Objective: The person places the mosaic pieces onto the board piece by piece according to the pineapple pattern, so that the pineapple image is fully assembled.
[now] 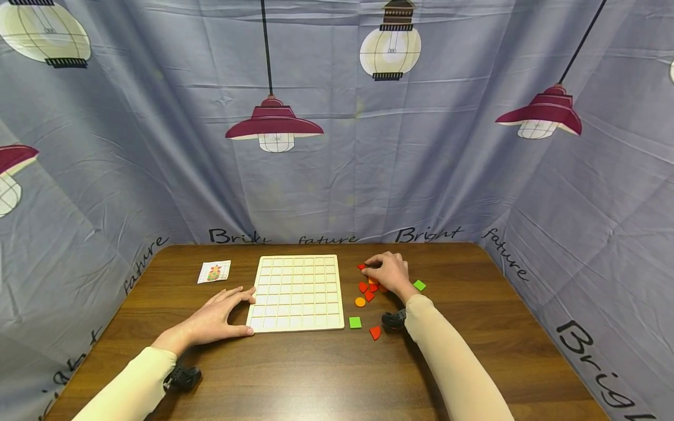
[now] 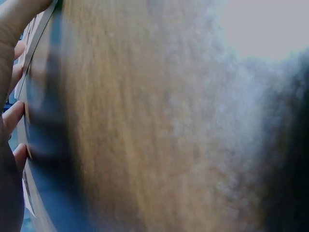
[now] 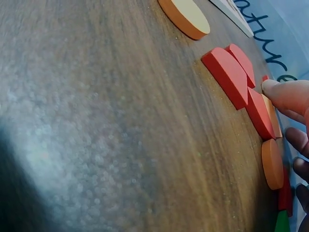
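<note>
Cream square board with a grid (image 1: 295, 295) lies flat on the brown wooden worktop (image 1: 295, 374), and look at the left hand (image 1: 213, 320), right at its left side: grip spread wide, thumb by the near corner, fingertips along the edge! Over to the right, the right hand (image 1: 388, 273) is low above a cluster of small red flat pieces with rounded sides (image 1: 363, 287); thumb and forefinger close together, though whether that grip pinches a piece, I cannot tell. Flat orange disc (image 1: 360, 302) near the board's right edge, bright green flat square (image 1: 355, 323) just beside the near right corner, white card with a coloured picture (image 1: 214, 272) out left!
</note>
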Action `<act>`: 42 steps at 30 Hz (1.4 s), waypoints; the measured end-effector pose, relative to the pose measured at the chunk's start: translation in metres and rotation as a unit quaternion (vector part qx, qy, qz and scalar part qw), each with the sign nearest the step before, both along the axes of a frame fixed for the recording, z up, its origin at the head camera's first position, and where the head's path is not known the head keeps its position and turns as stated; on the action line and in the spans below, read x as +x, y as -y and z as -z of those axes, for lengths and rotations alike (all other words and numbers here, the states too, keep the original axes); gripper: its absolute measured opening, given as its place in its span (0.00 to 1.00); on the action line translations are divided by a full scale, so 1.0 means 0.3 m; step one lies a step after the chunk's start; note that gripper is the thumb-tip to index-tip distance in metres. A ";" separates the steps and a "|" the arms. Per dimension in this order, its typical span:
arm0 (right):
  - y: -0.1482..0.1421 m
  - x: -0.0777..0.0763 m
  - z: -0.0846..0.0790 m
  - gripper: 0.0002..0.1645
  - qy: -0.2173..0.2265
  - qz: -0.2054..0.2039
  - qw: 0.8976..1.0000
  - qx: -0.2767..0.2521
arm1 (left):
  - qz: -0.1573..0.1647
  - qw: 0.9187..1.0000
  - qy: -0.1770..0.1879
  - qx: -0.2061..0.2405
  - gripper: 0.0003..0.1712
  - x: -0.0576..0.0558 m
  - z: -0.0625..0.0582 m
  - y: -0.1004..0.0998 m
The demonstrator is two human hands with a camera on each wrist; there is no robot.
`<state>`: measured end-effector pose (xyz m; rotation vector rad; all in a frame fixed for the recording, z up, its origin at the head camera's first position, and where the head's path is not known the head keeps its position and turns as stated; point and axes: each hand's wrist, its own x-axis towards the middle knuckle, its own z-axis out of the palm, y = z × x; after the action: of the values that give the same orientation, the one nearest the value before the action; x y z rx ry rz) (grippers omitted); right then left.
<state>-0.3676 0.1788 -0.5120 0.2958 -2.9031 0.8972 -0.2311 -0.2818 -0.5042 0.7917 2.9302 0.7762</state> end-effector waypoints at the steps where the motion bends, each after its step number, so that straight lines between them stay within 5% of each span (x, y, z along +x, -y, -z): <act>1: 0.000 -0.001 0.001 0.20 -0.002 0.001 1.000 0.000 | -0.002 1.000 0.001 -0.001 0.37 -0.001 0.000 0.000; 42: 0.025 -0.012 0.015 0.13 -0.052 -0.007 0.998 0.019 | -0.001 1.000 0.028 0.000 0.34 -0.014 -0.001 0.005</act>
<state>-0.3712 0.1714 -0.5164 0.3537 -2.8290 0.8044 -0.2353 -0.2834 -0.5039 0.7544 2.8824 0.7844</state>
